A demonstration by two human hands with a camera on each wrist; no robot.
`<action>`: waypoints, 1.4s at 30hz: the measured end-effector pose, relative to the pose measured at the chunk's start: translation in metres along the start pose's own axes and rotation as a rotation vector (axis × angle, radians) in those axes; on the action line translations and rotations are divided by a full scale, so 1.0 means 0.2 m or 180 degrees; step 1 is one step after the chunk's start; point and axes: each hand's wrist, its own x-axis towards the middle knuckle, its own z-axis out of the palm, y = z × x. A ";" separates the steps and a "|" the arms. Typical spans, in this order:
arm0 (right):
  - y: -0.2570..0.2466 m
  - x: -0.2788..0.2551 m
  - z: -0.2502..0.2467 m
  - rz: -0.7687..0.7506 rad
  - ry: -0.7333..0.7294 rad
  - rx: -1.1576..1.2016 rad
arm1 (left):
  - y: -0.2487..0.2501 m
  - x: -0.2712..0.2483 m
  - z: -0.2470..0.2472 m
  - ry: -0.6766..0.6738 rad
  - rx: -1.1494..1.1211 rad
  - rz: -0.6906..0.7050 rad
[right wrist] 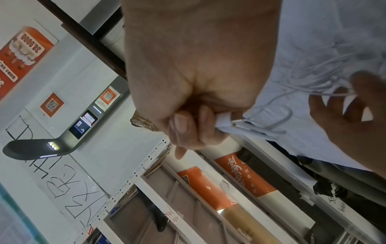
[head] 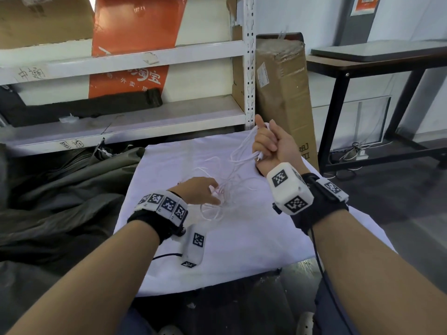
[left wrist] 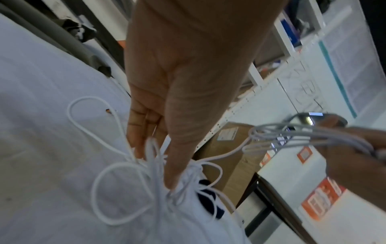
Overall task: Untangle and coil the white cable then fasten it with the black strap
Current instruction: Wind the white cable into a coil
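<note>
The white cable (head: 232, 180) lies in a loose tangle in the middle of the white cloth (head: 242, 238) that covers the table. My left hand (head: 212, 193) is low over the cloth and pinches the knot of strands (left wrist: 150, 166) between thumb and fingers. Raised at the far right, my right hand (head: 266, 141) grips several gathered loops. A white plug (right wrist: 224, 119) sticks out of that fist, and strands run down from it to the tangle. A dark strip (left wrist: 208, 198), perhaps the black strap, lies under the strands near my left fingertips.
A white metal shelf rack (head: 145, 56) stands behind the table, with a tall cardboard box (head: 283, 93) beside it. A dark table (head: 362, 64) is at the right. Grey-green fabric (head: 60, 189) is heaped at the left. A white tagged block (head: 193, 247) rests by my left wrist.
</note>
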 end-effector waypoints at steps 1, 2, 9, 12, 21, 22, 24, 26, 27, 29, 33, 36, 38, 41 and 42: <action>-0.01 0.00 -0.01 -0.0075 0.0036 -0.0028 | 0.00 0.01 0.01 0.0028 0.0053 0.0062; -0.01 -0.01 -0.01 -0.0158 0.0104 -0.0067 | 0.00 0.01 0.01 0.0115 0.0084 0.0143; -0.10 -0.01 -0.08 -0.0605 0.0638 -0.0044 | -0.08 0.01 -0.09 0.1929 0.0102 0.0410; -0.11 0.00 -0.09 -0.0762 0.0793 -0.0130 | -0.08 -0.02 -0.17 0.2469 -0.0094 0.0829; -0.16 0.02 -0.15 -0.1384 0.1609 -0.0477 | -0.21 -0.08 -0.20 0.2212 -0.0546 0.0245; -0.16 0.02 -0.16 -0.1377 0.1672 -0.0547 | -0.27 -0.08 -0.16 0.2180 -0.0045 0.0224; -0.16 0.01 -0.16 -0.1366 0.1746 -0.0676 | -0.37 -0.08 -0.11 0.1874 0.0395 -0.0152; -0.13 0.00 -0.13 -0.1366 0.1706 -0.0777 | -0.42 -0.07 -0.05 0.1317 0.0652 -0.0657; -0.11 0.00 -0.12 -0.1356 0.1635 -0.0795 | -0.42 -0.08 -0.04 0.1124 0.0609 -0.0837; -0.07 0.01 -0.09 -0.1305 0.1396 -0.0792 | -0.40 -0.08 -0.03 0.0788 0.0557 -0.0915; -0.04 0.02 -0.06 -0.1009 0.0821 -0.0973 | -0.32 -0.06 -0.07 0.0672 0.0282 -0.0639; -0.02 0.03 -0.05 -0.0790 0.0510 -0.1092 | -0.20 -0.05 -0.11 0.1084 -0.0336 -0.0150; 0.00 0.04 -0.04 -0.0675 0.0371 -0.1131 | -0.13 -0.02 -0.11 0.1015 -0.0348 0.0116; 0.00 0.03 -0.03 -0.0574 0.0264 -0.1211 | -0.06 0.02 -0.08 0.0758 -0.0050 0.0224; 0.00 0.03 -0.03 -0.0555 0.0242 -0.1213 | -0.05 0.04 -0.06 0.0702 0.0004 0.0223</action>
